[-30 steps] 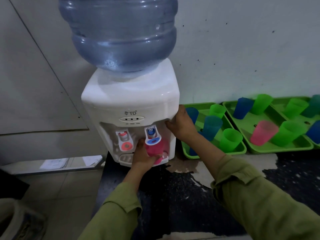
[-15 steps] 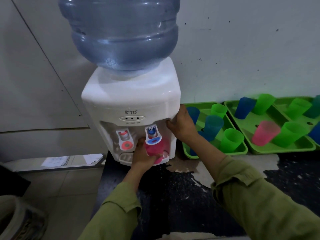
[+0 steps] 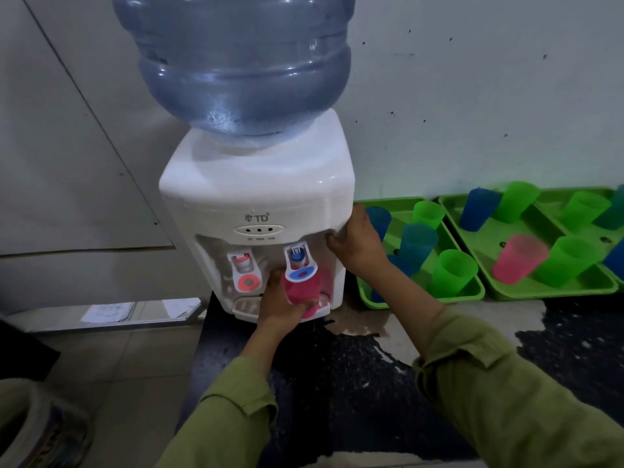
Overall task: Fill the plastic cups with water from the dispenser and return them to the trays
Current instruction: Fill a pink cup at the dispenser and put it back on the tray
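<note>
Dispenser (image 3: 256,194): white countertop unit, front panel marked "TD" w/ small logo to its left. Below the mark is an oval plate w/ three dots; the tiny captions under them are too small to read. Blue water bottle (image 3: 236,59) sits inverted on top.

Taps: red tap (image 3: 244,271) at left, blue tap (image 3: 299,265) at right, both above the drip tray (image 3: 246,304).

Left hand (image 3: 282,305): forearm reaches up from below in an olive-green sleeve (image 3: 223,420). Fingers wrapped around a pink cup (image 3: 304,290), held upright directly under the blue tap, lower part at drip-tray level. Water level inside the cup cannot be told.

Right hand (image 3: 358,243): arm extends forward from lower right. Palm is pressed on the dispenser's right front corner, fingers curled against the housing, holding no object.

Surface (image 3: 354,366): dark, speckled, w/ worn pale patches near the dispenser base.

Trays: near green tray (image 3: 469,292) lies just beside the dispenser, to its right, carrying green and blue cups. Second green tray (image 3: 553,292) touches it on the right, carrying another pink cup (image 3: 518,260) plus green and blue cups. A third tray is partly cut off at the frame edge.
</note>
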Demonstrator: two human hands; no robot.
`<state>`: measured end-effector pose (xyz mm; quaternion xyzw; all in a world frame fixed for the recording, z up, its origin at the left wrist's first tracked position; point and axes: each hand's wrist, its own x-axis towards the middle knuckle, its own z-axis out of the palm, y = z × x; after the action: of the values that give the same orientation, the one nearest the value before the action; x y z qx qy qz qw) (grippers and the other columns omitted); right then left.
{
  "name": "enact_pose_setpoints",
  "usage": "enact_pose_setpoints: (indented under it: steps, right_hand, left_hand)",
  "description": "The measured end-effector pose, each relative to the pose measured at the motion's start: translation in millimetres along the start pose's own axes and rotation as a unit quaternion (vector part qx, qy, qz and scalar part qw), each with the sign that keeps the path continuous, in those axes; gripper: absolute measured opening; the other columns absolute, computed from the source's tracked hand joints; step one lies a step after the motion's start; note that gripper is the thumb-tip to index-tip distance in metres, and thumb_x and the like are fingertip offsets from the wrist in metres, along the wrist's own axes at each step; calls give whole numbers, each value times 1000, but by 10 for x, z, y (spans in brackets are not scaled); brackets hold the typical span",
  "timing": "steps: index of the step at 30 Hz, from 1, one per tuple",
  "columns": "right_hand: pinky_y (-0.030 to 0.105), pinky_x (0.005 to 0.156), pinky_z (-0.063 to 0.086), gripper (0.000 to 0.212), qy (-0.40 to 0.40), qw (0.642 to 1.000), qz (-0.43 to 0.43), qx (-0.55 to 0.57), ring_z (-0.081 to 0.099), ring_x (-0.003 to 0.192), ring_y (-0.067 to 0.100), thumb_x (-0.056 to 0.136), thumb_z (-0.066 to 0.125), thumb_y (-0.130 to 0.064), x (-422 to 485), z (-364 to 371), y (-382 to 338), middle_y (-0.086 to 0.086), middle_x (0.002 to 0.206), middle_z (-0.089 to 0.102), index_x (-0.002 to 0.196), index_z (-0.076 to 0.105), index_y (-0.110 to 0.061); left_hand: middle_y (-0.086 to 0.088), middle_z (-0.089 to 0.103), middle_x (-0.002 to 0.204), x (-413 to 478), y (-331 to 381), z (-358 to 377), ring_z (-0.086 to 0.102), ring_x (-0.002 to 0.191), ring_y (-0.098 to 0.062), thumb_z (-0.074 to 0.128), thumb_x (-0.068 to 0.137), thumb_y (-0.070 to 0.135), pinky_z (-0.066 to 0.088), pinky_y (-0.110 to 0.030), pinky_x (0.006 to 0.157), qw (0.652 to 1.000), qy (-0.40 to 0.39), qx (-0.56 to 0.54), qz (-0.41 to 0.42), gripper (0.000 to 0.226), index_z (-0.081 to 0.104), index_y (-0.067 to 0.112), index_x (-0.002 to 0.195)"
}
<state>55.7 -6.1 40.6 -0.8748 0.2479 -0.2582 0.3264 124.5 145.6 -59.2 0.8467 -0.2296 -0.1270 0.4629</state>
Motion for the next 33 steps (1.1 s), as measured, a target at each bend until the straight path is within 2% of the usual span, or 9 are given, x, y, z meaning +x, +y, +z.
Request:
enact_pose_setpoints:
  steps: [13,16,17,21,23,25,28,30,33]
  right_hand:
    - [38,93,42,54,9,999,21,41,42,117,27,84,65,-23,-116,-52,-120,16,124,45,126,38,-2]
    - [35,74,44,39,106,992,45,44,48,93,20,83,65,-35,-322,-42,-169,6,102,49,103,44,-9]
    - [33,66,43,34,101,992,63,46,51,82,17,84,62,-41,-379,-41,-182,0,91,51,93,45,-13]
    - [29,57,42,46,-89,972,189,109,57,64,16,86,49,-58,-475,-1,-242,-1,67,60,70,57,-15]
    - [24,50,38,40,-133,950,212,186,52,56,14,85,57,-49,-494,32,-263,1,62,58,65,56,-14]
    - [24,50,41,30,-151,935,221,231,54,58,14,86,62,-36,-505,83,-250,7,70,64,67,58,-14]
    - [28,62,48,23,-153,962,173,147,61,70,17,86,62,-26,-500,179,-153,10,81,69,67,57,-15]
    - [23,54,40,27,-147,979,133,45,56,67,18,87,61,-30,-515,267,-58,5,72,64,65,52,-16]
    - [24,52,35,26,-117,987,113,-8,55,65,20,87,61,-34,-503,398,64,5,72,64,71,54,-16]
  left_hand:
    - [-4,55,126,3,16,1,54,115,-22,88,54,26,39,-23,93,1000,-5,-2,-6,86,44,15,127]
    - [-5,54,128,-5,27,1,53,117,-23,88,54,25,39,-25,96,1000,-4,0,0,87,42,14,127]
    - [-6,53,129,-9,37,2,52,118,-23,88,54,24,39,-27,99,1000,-2,1,3,88,41,14,128]
    - [-11,56,125,-36,73,4,54,115,-28,88,54,18,43,-41,101,999,1,-41,-1,79,44,13,120]
    - [-12,58,121,-55,93,-6,57,111,-29,86,55,20,45,-40,97,999,2,-52,4,70,45,18,112]
    - [-12,59,120,-56,93,0,57,109,-28,85,58,18,45,-36,95,999,3,-43,8,69,46,17,114]
    - [-12,61,116,-61,101,5,59,104,-27,86,59,16,49,-38,91,999,10,-50,-2,66,46,17,111]
    - [-9,61,113,-59,96,-3,60,100,-24,86,60,16,50,-34,86,998,5,-60,-1,61,45,21,105]
    - [-8,58,120,-50,67,7,58,107,-24,83,63,14,48,-35,93,999,-1,-48,5,66,44,15,116]
